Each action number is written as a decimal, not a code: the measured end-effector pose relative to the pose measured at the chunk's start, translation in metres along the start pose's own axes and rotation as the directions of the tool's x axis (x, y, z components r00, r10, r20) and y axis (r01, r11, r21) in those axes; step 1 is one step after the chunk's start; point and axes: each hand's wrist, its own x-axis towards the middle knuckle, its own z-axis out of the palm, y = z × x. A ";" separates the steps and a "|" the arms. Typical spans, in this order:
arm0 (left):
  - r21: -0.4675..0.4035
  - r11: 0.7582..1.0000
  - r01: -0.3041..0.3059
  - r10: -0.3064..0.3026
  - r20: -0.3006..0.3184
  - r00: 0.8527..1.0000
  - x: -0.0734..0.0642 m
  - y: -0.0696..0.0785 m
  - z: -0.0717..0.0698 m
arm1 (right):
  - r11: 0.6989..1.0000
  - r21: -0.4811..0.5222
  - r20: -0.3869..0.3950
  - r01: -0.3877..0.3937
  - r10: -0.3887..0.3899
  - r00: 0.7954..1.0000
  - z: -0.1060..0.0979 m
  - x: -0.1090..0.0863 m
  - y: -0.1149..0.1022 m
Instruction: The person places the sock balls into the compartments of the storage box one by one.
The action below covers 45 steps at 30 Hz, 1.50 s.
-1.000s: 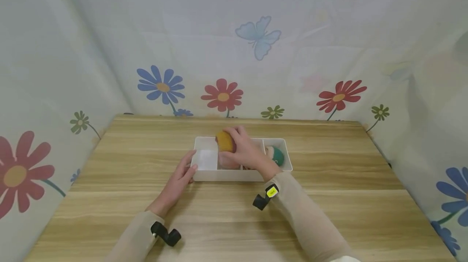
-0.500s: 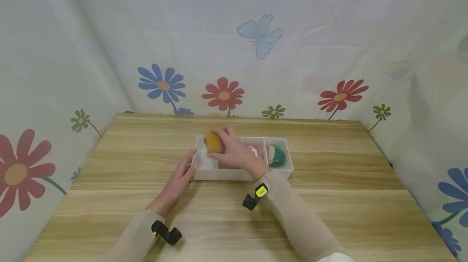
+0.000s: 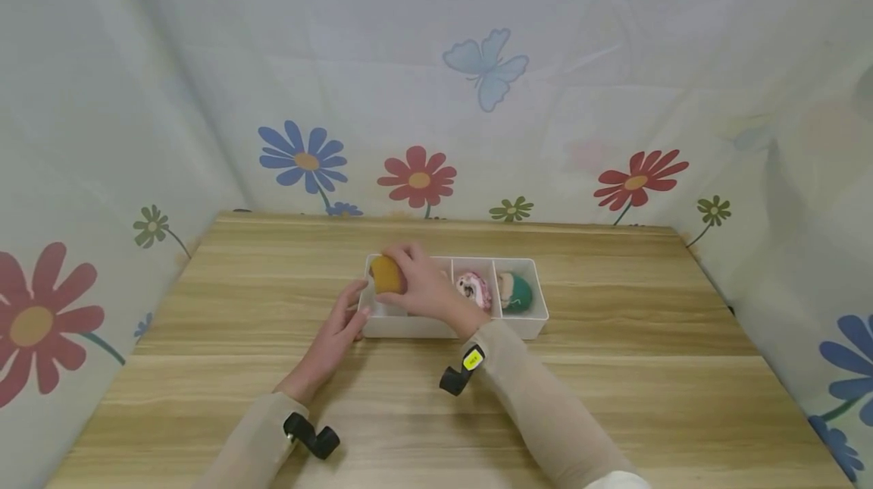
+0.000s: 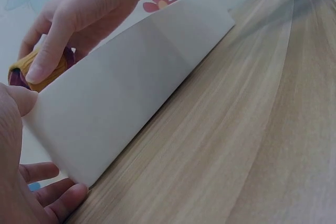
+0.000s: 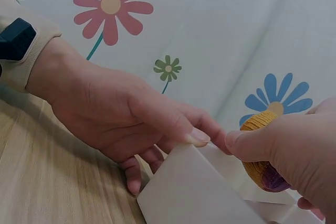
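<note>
A white box (image 3: 409, 328) with several compartments stands on the wooden table. My left hand (image 3: 334, 333) holds its left end, thumb on the rim at the near corner and the lower fingers down by the base in the left wrist view. Between thumb and fingers, my right hand (image 3: 430, 286) grips a rolled-up sock (image 3: 386, 275), ribbed mustard yellow with purple (image 5: 275, 179) parts. It is over the leftmost compartment, partly below the rim. A pink-and-white patterned roll (image 3: 474, 288) and a green-and-beige roll (image 3: 516, 292) lie in the right compartments. My right hand mostly hides the second compartment.
The wood-grain table (image 3: 614, 368) spreads around the box. A pale curtain (image 3: 382, 95) printed with flowers and a butterfly hangs behind and at both sides. Dark cameras are strapped to both wrists.
My right hand has carried the yellow sock left from the second compartment to the leftmost one and lowered it slightly. The pink-and-white roll has come into view. My left hand stays on the box.
</note>
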 end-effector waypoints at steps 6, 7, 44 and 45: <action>0.035 0.999 0.007 -0.007 -0.004 1.000 -0.003 0.013 0.002 | 0.998 -0.065 -0.006 -0.018 0.018 1.000 0.006 0.002 -0.001; 0.040 0.999 0.005 -0.005 -0.004 1.000 -0.003 0.013 0.002 | 0.997 -0.077 -0.004 -0.025 0.025 1.000 0.006 0.002 -0.001; 0.068 0.997 0.021 -0.022 0.000 1.000 -0.002 0.012 0.002 | 0.986 -0.160 -0.007 0.056 -0.058 0.998 0.008 -0.006 0.015; 0.072 0.997 0.023 -0.022 -0.004 1.000 -0.001 0.012 0.002 | 0.986 -0.155 -0.009 0.058 -0.060 0.998 0.006 -0.008 0.016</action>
